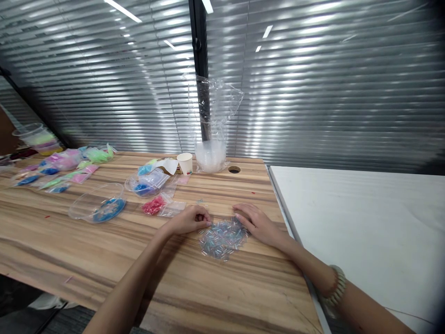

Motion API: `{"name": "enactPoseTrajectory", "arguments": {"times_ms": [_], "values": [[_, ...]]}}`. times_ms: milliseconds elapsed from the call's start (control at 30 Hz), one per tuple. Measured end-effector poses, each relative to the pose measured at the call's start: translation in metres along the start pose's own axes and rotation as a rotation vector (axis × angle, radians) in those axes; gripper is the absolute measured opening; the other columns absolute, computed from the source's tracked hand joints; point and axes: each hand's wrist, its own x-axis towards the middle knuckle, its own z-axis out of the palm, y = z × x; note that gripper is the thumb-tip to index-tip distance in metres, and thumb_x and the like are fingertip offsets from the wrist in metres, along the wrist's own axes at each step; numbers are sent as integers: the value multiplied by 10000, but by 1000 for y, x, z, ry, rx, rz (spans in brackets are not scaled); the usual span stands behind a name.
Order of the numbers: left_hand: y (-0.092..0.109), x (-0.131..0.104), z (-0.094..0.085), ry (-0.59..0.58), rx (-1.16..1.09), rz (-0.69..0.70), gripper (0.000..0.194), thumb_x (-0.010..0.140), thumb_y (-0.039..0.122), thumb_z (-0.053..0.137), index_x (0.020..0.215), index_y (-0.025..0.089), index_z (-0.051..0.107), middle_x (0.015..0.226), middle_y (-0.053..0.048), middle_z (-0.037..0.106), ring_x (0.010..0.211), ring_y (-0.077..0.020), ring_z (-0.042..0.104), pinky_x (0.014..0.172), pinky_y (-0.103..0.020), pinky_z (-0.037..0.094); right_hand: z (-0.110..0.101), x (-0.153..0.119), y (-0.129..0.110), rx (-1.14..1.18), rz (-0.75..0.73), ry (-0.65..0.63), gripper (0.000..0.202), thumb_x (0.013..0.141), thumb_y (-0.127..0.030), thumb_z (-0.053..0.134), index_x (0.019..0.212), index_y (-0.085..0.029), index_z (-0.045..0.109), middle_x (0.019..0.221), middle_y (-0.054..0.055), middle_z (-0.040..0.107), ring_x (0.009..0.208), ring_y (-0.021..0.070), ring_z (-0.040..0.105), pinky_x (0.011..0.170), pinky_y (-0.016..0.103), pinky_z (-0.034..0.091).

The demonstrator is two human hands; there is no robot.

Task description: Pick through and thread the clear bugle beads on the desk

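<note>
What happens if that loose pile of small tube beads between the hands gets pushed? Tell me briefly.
The pile of tube beads would probably scatter rather than move as one, since the pieces lie loose on the wooden table. Being short tubes, some may roll. They look light and likely slippery to pinch; the left hand and right hand flank them.
</note>
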Motion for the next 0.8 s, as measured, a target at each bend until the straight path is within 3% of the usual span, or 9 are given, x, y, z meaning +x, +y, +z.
{"name": "enactPoseTrajectory", "arguments": {"times_ms": [800], "values": [[6, 0, -1, -19, 9, -10, 216, 829, 313, 569, 825, 113, 653, 789, -47, 648, 722, -142, 564, 642, -207, 416, -1, 0, -1, -10, -19, -6, 334, 964, -362, 360, 1168, -178, 550, 1200, 81, 571, 1139, 208, 499, 1000, 408, 398]]}}
